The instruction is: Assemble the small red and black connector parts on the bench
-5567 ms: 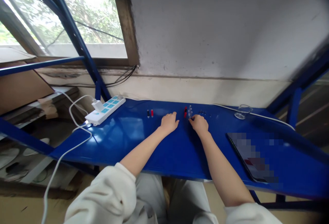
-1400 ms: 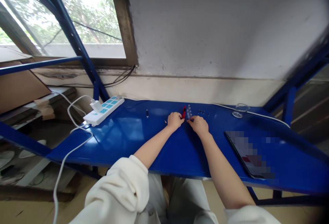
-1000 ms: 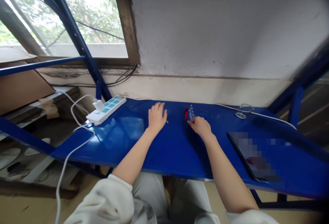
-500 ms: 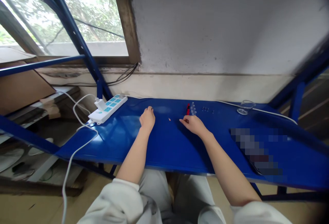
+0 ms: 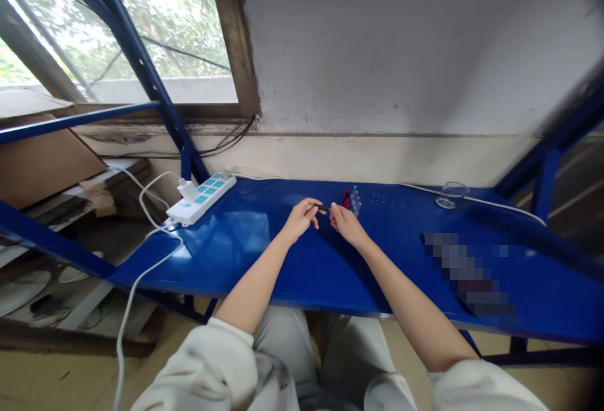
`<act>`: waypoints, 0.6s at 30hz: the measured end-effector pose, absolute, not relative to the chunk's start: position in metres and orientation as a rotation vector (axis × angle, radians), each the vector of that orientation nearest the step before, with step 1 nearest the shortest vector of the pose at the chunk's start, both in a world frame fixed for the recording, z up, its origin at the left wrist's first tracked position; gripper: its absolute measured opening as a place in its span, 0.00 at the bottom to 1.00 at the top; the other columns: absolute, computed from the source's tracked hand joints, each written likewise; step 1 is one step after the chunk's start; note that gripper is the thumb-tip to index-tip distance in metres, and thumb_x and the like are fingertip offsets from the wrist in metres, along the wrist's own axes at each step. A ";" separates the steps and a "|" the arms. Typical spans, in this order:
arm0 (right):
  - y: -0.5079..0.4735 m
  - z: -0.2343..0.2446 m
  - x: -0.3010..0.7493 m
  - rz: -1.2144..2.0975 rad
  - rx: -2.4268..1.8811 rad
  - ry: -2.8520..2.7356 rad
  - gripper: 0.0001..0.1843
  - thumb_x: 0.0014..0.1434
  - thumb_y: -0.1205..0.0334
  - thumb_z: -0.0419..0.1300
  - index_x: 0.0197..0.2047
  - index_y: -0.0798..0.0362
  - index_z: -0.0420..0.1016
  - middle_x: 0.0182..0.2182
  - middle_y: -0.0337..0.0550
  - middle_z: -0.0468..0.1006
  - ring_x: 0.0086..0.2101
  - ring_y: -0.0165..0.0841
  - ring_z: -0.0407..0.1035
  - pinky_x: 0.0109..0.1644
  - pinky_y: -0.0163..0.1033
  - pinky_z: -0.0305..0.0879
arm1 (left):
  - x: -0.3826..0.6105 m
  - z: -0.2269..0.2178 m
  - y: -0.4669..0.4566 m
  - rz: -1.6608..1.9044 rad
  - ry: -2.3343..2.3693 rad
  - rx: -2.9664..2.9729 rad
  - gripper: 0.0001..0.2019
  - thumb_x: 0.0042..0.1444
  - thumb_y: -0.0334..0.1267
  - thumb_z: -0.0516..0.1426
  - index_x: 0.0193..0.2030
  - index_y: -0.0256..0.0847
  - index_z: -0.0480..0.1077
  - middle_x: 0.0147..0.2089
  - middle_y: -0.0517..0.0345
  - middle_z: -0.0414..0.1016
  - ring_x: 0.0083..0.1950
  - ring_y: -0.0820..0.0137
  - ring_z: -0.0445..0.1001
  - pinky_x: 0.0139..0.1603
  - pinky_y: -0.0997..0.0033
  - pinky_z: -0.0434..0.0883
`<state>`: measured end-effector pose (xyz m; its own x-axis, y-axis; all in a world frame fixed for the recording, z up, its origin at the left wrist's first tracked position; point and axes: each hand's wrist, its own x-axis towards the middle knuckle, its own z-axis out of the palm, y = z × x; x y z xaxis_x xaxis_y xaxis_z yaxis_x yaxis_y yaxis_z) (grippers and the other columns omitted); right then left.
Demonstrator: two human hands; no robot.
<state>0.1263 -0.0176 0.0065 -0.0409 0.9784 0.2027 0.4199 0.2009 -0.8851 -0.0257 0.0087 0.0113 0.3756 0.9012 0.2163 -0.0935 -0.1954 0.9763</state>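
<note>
My left hand pinches a thin black stick-like tool between its fingers, pointing toward my right hand. Too little of the tool shows to name its kind. My right hand has thumb and finger closed in a pinch at the tool's tip; whatever small thing lies between them is hidden. Both hands are held close together above the blue table. Just behind my right hand are a small red object and a cluster of small clear pieces.
Several tiny clear bits lie farther right, and a clear glass cup stands near the wall. A white power strip with a plug and cord sits at the left. A blurred-out dark item lies on the blue table at right.
My left hand has moved right, bringing the black tool to my right hand. My right hand has shifted slightly. The tiny pinkish bit that lay between them is no longer visible.
</note>
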 end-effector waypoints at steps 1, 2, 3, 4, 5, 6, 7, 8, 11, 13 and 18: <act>-0.017 0.006 0.126 0.827 -1.317 -1.598 0.27 0.57 0.38 0.38 0.24 0.52 0.59 0.16 0.36 0.63 0.19 0.28 0.60 0.25 0.33 0.57 | -0.025 0.011 0.008 1.076 0.763 1.483 0.09 0.54 0.38 0.52 0.40 0.35 0.63 0.35 0.54 0.72 0.18 0.81 0.66 0.18 0.80 0.60; -0.017 0.006 0.125 0.835 -1.288 -1.594 0.27 0.56 0.38 0.39 0.24 0.52 0.58 0.15 0.36 0.62 0.18 0.27 0.59 0.24 0.33 0.56 | -0.025 0.011 0.008 1.076 0.762 1.485 0.09 0.54 0.38 0.52 0.40 0.35 0.63 0.35 0.55 0.72 0.17 0.81 0.66 0.18 0.80 0.60; -0.017 0.006 0.125 0.833 -1.269 -1.595 0.26 0.57 0.38 0.40 0.24 0.52 0.58 0.15 0.35 0.61 0.18 0.27 0.59 0.23 0.33 0.56 | -0.025 0.011 0.008 1.078 0.764 1.486 0.09 0.54 0.38 0.52 0.40 0.35 0.63 0.35 0.55 0.72 0.17 0.81 0.66 0.18 0.80 0.60; -0.017 0.006 0.125 0.820 -1.258 -1.601 0.25 0.57 0.39 0.40 0.24 0.52 0.58 0.15 0.35 0.61 0.18 0.27 0.58 0.23 0.32 0.55 | -0.025 0.010 0.009 1.082 0.766 1.486 0.09 0.54 0.38 0.52 0.41 0.35 0.63 0.35 0.55 0.72 0.17 0.81 0.66 0.18 0.80 0.60; -0.017 0.006 0.124 0.798 -1.254 -1.608 0.25 0.57 0.40 0.41 0.24 0.52 0.58 0.16 0.35 0.61 0.18 0.26 0.58 0.24 0.32 0.55 | -0.025 0.010 0.009 1.088 0.768 1.486 0.09 0.55 0.38 0.52 0.41 0.36 0.62 0.35 0.55 0.72 0.17 0.81 0.66 0.18 0.80 0.60; -0.017 0.006 0.124 0.774 -1.254 -1.618 0.24 0.57 0.41 0.41 0.24 0.52 0.58 0.16 0.35 0.61 0.18 0.26 0.57 0.24 0.32 0.55 | -0.026 0.010 0.010 1.093 0.768 1.488 0.09 0.55 0.38 0.51 0.41 0.36 0.62 0.35 0.56 0.72 0.17 0.81 0.66 0.18 0.80 0.60; -0.017 0.006 0.124 0.749 -1.257 -1.628 0.24 0.58 0.42 0.42 0.24 0.52 0.58 0.17 0.35 0.62 0.19 0.26 0.58 0.25 0.32 0.55 | -0.026 0.009 0.011 1.098 0.767 1.491 0.09 0.55 0.38 0.51 0.41 0.36 0.62 0.35 0.56 0.72 0.16 0.81 0.66 0.18 0.80 0.60; -0.017 0.007 0.124 0.726 -1.261 -1.637 0.23 0.58 0.43 0.42 0.24 0.52 0.59 0.17 0.35 0.63 0.19 0.26 0.58 0.26 0.32 0.55 | -0.026 0.009 0.011 1.104 0.767 1.495 0.09 0.55 0.38 0.51 0.41 0.36 0.63 0.35 0.56 0.72 0.16 0.81 0.66 0.18 0.80 0.60; -0.019 0.009 0.123 0.654 -1.275 -1.667 0.22 0.59 0.45 0.43 0.24 0.52 0.59 0.19 0.36 0.65 0.20 0.26 0.58 0.27 0.32 0.54 | -0.027 0.009 0.011 1.120 0.770 1.506 0.09 0.55 0.37 0.51 0.41 0.36 0.63 0.35 0.57 0.71 0.16 0.81 0.66 0.17 0.80 0.61; -0.020 0.010 0.123 0.602 -1.279 -1.686 0.21 0.59 0.46 0.43 0.24 0.52 0.60 0.20 0.36 0.65 0.20 0.26 0.58 0.27 0.32 0.54 | -0.027 0.009 0.011 1.130 0.776 1.513 0.09 0.55 0.37 0.51 0.42 0.36 0.63 0.35 0.57 0.72 0.16 0.81 0.66 0.17 0.80 0.61; -0.022 0.014 0.121 0.529 -1.288 -1.692 0.20 0.60 0.48 0.42 0.26 0.53 0.61 0.20 0.36 0.65 0.20 0.26 0.58 0.27 0.31 0.53 | -0.026 0.009 0.011 1.192 0.801 1.538 0.11 0.56 0.39 0.50 0.42 0.35 0.63 0.34 0.56 0.72 0.14 0.82 0.65 0.18 0.79 0.63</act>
